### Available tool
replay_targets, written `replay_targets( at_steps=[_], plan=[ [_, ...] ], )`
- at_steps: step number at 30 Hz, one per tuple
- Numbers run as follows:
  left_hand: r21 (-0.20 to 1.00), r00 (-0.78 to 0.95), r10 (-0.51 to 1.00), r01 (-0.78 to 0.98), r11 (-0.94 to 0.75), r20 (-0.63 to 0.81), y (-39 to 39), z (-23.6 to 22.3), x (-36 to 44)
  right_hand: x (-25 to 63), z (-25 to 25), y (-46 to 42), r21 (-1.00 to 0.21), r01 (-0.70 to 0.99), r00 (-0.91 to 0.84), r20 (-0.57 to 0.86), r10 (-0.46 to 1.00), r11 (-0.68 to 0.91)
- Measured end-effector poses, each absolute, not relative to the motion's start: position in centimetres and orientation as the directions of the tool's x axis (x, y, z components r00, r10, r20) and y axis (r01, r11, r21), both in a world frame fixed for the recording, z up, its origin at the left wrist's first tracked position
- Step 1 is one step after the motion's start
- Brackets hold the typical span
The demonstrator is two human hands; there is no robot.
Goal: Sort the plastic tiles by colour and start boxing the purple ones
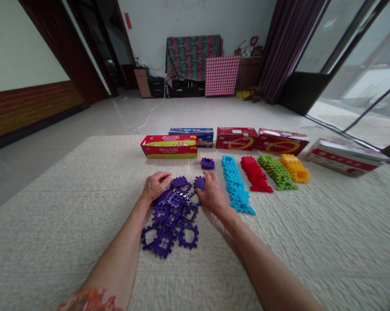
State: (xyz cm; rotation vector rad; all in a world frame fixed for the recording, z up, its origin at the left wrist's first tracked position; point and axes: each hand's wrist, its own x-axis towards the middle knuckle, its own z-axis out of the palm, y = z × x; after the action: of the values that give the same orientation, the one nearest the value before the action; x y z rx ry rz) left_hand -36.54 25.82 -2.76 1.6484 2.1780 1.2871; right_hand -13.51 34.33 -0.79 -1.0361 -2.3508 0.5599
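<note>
A loose pile of purple interlocking plastic tiles [164, 242] lies on the pale quilted cover in front of me. Some tiles are window-like frames, others solid squares. My right hand [211, 193] is at the pile's upper right, its thumb and fingers around the edge of a solid purple tile [199, 182]. At the upper left of the pile rests my left hand [156, 186], fingers stretched towards the tiles and partly overlapping them; nothing shows in its grasp. A small purple stack [207, 163] sits apart, just beyond my right hand.
Overlapping rows of blue [235, 185], red [256, 175], green [277, 172] and yellow tiles [294, 168] lie to the right. Behind stand a red-and-yellow box [169, 147], a blue box [204, 137], two red boxes [236, 138] and a white-and-red box [347, 157].
</note>
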Motion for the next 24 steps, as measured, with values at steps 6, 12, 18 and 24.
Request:
replay_targets(
  at_steps=[6,12,18,24],
  plan=[
    [0.675,-0.395,0.833,0.737,0.035,0.388,25.8,-2.7,-36.5,-13.4,-0.4,34.8,-0.472,0.571,-0.668,0.208,0.714,0.672],
    [0.68,-0.399,0.832,0.732,0.036,0.385,25.9,-2.7,-36.5,-13.5,1.7,35.6,-0.344,0.618,-0.738,0.055,0.672,0.707],
    [0.69,-0.392,0.833,0.723,0.016,0.391,25.9,-3.0,-36.7,-13.3,2.2,36.6,-0.326,0.587,-0.77,0.06,0.635,0.742],
    [0.683,-0.398,0.826,0.73,0.022,0.399,25.9,-3.0,-36.6,-13.4,3.1,39.7,-0.266,0.598,-0.726,0.219,0.652,0.756]
  ],
)
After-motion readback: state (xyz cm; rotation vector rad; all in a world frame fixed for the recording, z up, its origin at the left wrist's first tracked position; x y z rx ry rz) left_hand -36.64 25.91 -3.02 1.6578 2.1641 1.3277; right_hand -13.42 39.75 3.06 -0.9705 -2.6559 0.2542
